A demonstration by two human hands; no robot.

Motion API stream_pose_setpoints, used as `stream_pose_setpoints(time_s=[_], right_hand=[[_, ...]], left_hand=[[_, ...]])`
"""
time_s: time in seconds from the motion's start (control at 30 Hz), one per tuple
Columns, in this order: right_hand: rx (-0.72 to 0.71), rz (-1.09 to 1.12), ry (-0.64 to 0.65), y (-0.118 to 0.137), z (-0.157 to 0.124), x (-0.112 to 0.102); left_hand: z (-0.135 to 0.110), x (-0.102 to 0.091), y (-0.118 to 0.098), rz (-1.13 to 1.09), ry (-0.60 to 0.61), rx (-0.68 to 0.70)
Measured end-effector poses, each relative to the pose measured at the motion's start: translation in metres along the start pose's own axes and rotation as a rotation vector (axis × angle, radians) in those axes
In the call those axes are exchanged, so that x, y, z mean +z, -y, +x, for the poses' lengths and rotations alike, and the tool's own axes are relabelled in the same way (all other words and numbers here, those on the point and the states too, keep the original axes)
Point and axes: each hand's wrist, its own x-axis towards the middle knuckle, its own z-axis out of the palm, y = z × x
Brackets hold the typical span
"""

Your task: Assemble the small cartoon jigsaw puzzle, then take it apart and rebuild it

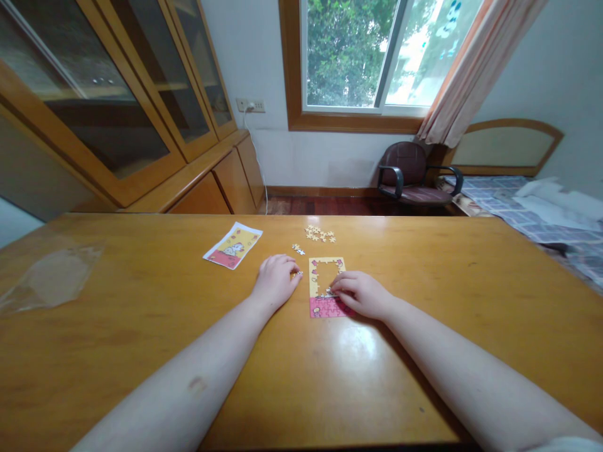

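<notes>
A partly assembled jigsaw puzzle (pixel 325 307) lies on the table, its border and pink lower rows joined around an open middle. Over its right side, my right hand (pixel 362 294) pinches a small puzzle piece (pixel 328 290) at the lower edge of that gap. My left hand (pixel 277 280) rests on the table to the left of the puzzle, its fingers curled down and closed on small puzzle pieces (pixel 296 274) that show at the fingertips. Those pieces are partly hidden. A few loose pieces (pixel 298 249) lie beyond the left hand, and a larger pile of pieces (pixel 320 234) sits farther back.
A picture card (pixel 233 245) with a white animal lies to the left. Clear plastic wrapping (pixel 49 276) is at the table's left end. Past the wooden table (pixel 141 339) stand a glass-door cabinet (pixel 188 157), an armchair (pixel 409 172) and a bed (pixel 499 201).
</notes>
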Motion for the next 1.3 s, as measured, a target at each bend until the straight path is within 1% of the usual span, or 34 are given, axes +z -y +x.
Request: stream_pose_setpoints(time_s=[0.3, 0.53, 0.67, 0.8, 0.93, 1.03, 1.1, 1.13, 1.17, 1.23, 1.3], right_hand=[[0.001, -0.007, 0.001, 0.001, 0.000, -0.001], [-0.003, 0.004, 0.000, 0.000, 0.000, 0.000], [-0.003, 0.007, 0.003, 0.001, 0.000, 0.000], [-0.003, 0.002, -0.002, 0.002, 0.001, 0.000], [-0.008, -0.005, 0.001, 0.001, 0.001, 0.000], [-0.002, -0.026, 0.008, 0.003, 0.001, -0.001], [-0.007, -0.063, 0.032, 0.006, 0.000, -0.003], [-0.015, -0.083, 0.056, 0.007, -0.001, -0.004], [-0.028, -0.098, 0.086, 0.009, -0.002, -0.005], [-0.063, -0.110, 0.152, 0.013, -0.003, -0.007], [-0.089, -0.118, 0.196, 0.016, -0.004, -0.007]], left_hand=[[-0.001, -0.003, -0.004, -0.009, 0.025, 0.058], [-0.007, -0.007, -0.012, -0.099, -0.026, 0.153], [-0.013, -0.008, -0.022, -0.182, 0.017, 0.277], [-0.018, -0.003, -0.029, -0.219, 0.076, 0.368], [-0.019, 0.001, -0.030, -0.222, 0.134, 0.385], [-0.018, -0.004, -0.028, -0.224, 0.127, 0.374], [-0.017, -0.011, -0.026, -0.218, 0.091, 0.389], [-0.017, -0.015, -0.025, -0.212, 0.086, 0.418], [-0.016, -0.019, -0.023, -0.202, 0.103, 0.450], [-0.015, -0.024, -0.021, -0.171, 0.175, 0.519], [-0.014, -0.025, -0.019, -0.129, 0.245, 0.566]])
